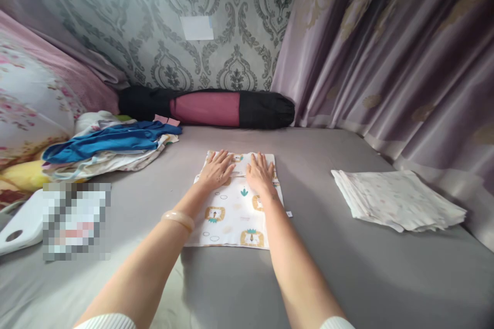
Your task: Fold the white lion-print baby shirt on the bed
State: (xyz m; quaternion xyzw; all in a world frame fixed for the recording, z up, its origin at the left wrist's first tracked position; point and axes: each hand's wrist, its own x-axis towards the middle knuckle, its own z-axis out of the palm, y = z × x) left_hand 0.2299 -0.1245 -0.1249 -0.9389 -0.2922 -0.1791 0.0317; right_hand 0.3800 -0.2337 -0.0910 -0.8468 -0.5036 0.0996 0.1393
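A white cloth with lion and leaf prints (231, 221) lies partly folded on the grey bedsheet (227, 288), its far end doubled over toward me. My left hand (217, 168) rests flat on the folded far part, fingers stretched out. Beside it, my right hand (260, 172) presses flat on the same fold at the right, fingers apart. Neither hand grips anything. A small white tag (289, 214) sticks out past the cloth's right edge. On my left wrist is a pale bangle (178, 220).
A stack of folded pale cloths (401, 200) lies at right. At left are a heap of clothes with a blue garment (111, 139), a floral pillow (34, 97) and a white object with a hole (27, 221). A black and maroon roll (204, 108) lies along the wall.
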